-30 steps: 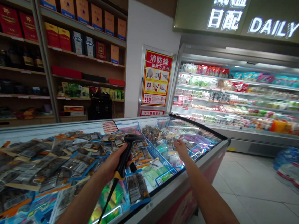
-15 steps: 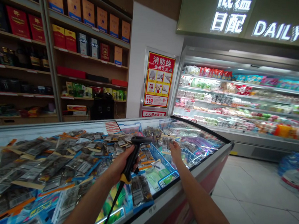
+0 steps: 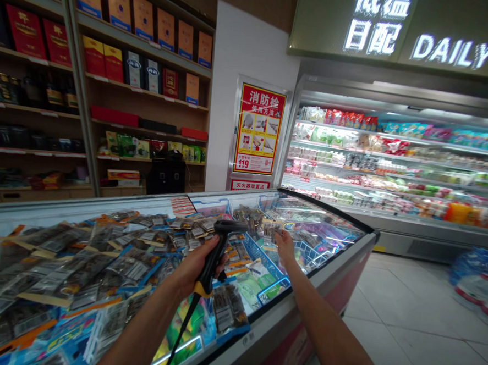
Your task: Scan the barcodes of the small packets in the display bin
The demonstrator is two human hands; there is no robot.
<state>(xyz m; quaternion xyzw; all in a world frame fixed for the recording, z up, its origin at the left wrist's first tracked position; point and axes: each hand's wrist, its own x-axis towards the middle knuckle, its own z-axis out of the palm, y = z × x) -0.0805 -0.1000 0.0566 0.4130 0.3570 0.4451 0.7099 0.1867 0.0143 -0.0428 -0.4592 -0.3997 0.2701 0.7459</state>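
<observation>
My left hand is wrapped round the handle of a black and yellow barcode scanner, whose head points to the right. Its cord runs down past my wrist. In my right hand, fingers pinch a small clear food packet with a pale printed label, held up in front of the scanner over the freezer. Many similar dark packets with orange, blue or tan edges lie heaped on the chest freezer to the left. A two-part dark packet rests just below the scanner.
Blue wire baskets with bagged goods show inside the freezer. Behind it stand wooden shelves of boxes and a red fire-hydrant notice. A lit refrigerated display is at the right, with wrapped water bottles on the floor.
Almost nothing differs. The view has shifted very slightly; both hands keep the scanner and the packet in nearly the same positions.
</observation>
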